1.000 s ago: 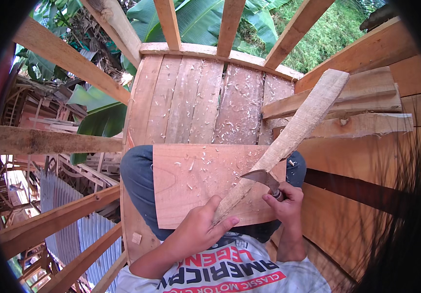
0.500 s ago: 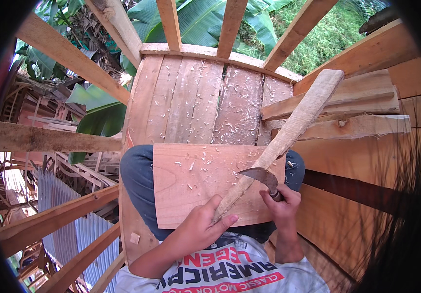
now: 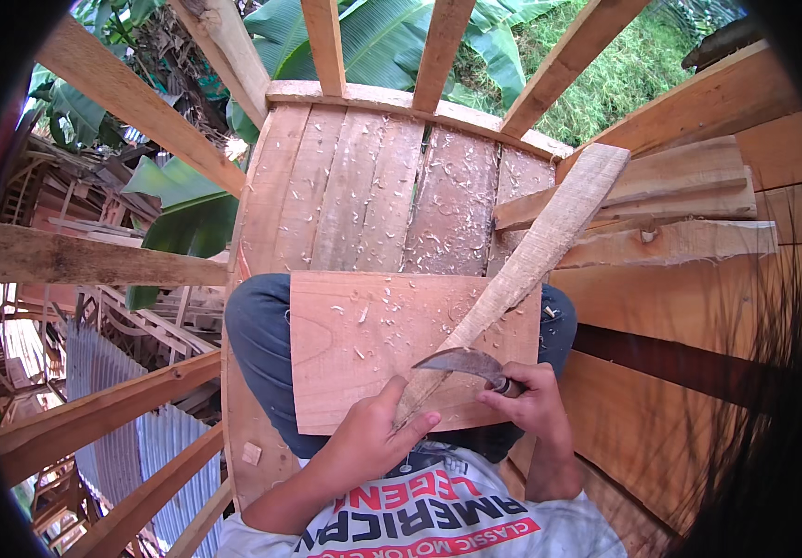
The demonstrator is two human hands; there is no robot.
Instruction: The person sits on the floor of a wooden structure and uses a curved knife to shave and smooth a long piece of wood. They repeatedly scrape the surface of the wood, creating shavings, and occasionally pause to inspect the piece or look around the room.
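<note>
A long, rough strip of wood (image 3: 550, 232) slants from my lap up to the far right. Its near end is gripped by my left hand (image 3: 377, 428), thumb on one side and fingers on the other. My right hand (image 3: 533, 405) is closed round the dark handle of a curved knife (image 3: 461, 361). The hooked blade lies across the strip, a little beyond my left hand, its tip pointing left. Under both is a flat wooden board (image 3: 345, 344) resting on my thighs, with curled shavings scattered over it.
Around me is a plank floor (image 3: 326, 186) strewn with shavings, enclosed by slanting wooden rails (image 3: 103, 256). Stacked timber pieces (image 3: 680, 242) lie along the right side. A small wood block (image 3: 251, 453) sits at left. Corrugated metal sheets (image 3: 168, 456) and banana leaves (image 3: 364, 46) are outside.
The knife has moved left and nearer to me along the strip, toward my left hand. The strip has shifted slightly left and toward me, showing more of its broad face.
</note>
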